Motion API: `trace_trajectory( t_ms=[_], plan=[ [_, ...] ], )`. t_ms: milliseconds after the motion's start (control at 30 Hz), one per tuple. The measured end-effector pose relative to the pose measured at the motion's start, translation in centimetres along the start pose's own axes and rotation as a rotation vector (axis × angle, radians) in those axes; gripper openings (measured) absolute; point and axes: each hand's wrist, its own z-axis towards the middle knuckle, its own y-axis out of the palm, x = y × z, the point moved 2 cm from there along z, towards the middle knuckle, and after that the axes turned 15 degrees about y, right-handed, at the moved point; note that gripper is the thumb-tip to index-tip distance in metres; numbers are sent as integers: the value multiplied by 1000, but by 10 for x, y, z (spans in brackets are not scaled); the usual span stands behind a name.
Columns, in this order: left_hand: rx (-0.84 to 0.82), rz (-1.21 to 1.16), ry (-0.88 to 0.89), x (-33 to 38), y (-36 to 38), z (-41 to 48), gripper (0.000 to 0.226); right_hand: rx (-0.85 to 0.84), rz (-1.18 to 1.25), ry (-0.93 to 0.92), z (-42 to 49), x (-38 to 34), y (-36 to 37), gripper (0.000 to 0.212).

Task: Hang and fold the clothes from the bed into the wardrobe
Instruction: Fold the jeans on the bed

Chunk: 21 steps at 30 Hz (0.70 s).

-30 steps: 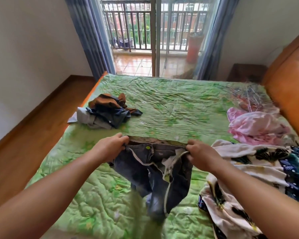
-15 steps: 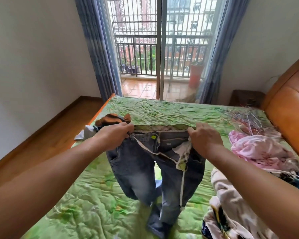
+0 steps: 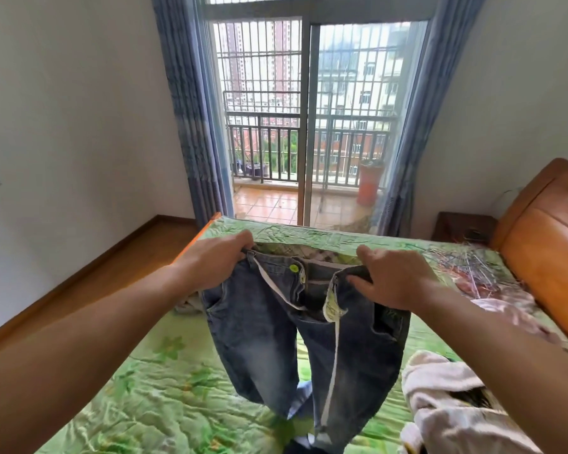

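Observation:
A pair of faded blue jeans [image 3: 259,335] hangs in the air over the bed [image 3: 164,398], fly open and legs dangling down to the green quilt. My left hand [image 3: 217,260] grips the waistband at its left end. My right hand [image 3: 391,276] grips the waistband at its right end, thumb over the front. A cream patterned garment [image 3: 446,398] lies crumpled at the lower right of the bed. A pink garment [image 3: 505,309] lies blurred near the headboard. A bit of grey clothing [image 3: 187,304] peeks out behind my left wrist.
An orange padded headboard [image 3: 545,250] runs along the right. A tangle of wire hangers [image 3: 466,260] lies on the quilt by it. A dark nightstand [image 3: 463,227] stands beyond. Glass balcony doors [image 3: 305,126] with blue curtains face me; wooden floor [image 3: 105,267] lies left.
Both hands have lifted the jeans by the waistband from the quilt up into the air. My view has tilted upward, so the dark clothes pile at the left is now mostly hidden.

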Motion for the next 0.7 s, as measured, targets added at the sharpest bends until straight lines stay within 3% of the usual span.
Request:
trace_trajectory(
  t_ms=[100, 200, 300, 400, 467, 600, 700],
  plan=[
    [30, -2, -24, 3, -8, 3, 41, 25, -93, -65, 2, 2, -3, 61],
    [45, -22, -38, 9, -10, 4, 36, 13, -86, 64, 5, 0, -6, 46],
    [-18, -69, -117, 15, -14, 11, 17, -118, 128, 194, 14, -2, -7, 35],
    [-103, -193, -172, 21, -14, 18, 13, -155, 274, 200, 20, -10, -12, 22],
    [-118, -241, -186, 23, -15, 22, 13, -281, 283, 161, 22, -14, -14, 32],
    [-131, -302, -208, 32, -19, 24, 18, -524, 24, 70, 20, -19, -10, 31],
    [-141, -315, -161, 38, -23, 21, 24, -614, 11, 54, 17, -22, -7, 48]
  ],
)
